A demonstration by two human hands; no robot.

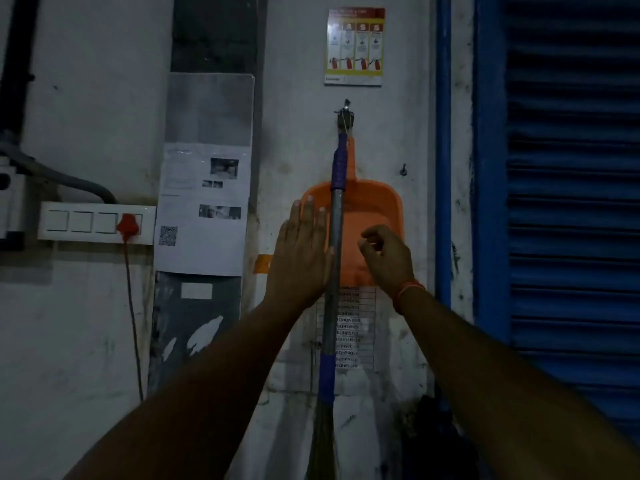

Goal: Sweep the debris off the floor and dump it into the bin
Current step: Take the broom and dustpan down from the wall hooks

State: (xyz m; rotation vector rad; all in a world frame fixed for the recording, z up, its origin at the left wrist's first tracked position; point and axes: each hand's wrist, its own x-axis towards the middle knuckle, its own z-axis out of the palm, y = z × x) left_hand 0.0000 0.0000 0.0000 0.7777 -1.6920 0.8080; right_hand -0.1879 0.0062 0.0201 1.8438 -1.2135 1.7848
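Both forearms bare to the frame edge; no sleeves visible. Left hand (299, 251): no ring, watch or band seen. Right hand (388, 258): orange-red thread band (408, 292) around the wrist. No gloves worn.

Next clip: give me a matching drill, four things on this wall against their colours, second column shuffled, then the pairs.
Things:
1. dustpan
2. broom grip
3. shutter
4. plug

Colours:
A. red
B. blue
C. orange
D. purple

Pairs: 1-C, 2-D, 3-B, 4-A
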